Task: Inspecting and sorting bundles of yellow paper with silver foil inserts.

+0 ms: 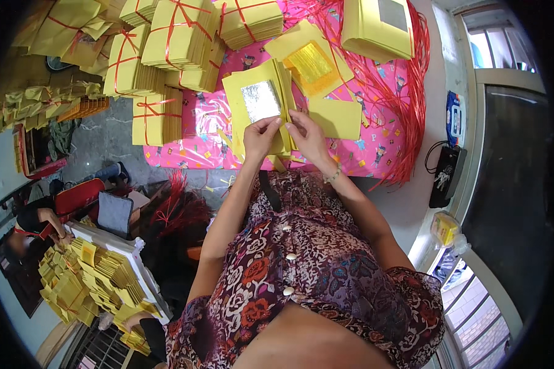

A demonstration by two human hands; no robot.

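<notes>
A stack of yellow paper sheets (pixel 237 89) stands in front of me on the pink table, its top sheet bearing a silver foil square (pixel 260 101). My left hand (pixel 260 139) pinches the sheets' right edge, thumb and fingers together. Close beside it, my right hand (pixel 308 139) also has its fingers closed on the edges of several sheets. Fingertips of both hands nearly meet there. Just beyond lies a yellow sheet with a gold foil square (pixel 313 61). A folded-looking plain yellow paper (pixel 337 119) rests to the right of my right hand.
Yellow paper bundles tied with red string (pixel 172 34) pile up at the table's far left. Long red strings (pixel 412 104) hang along the right side of the pink tablecloth (pixel 375 144). At lower left, other people's hands (pixel 58 230) are at a white table heaped with yellow papers (pixel 108 270).
</notes>
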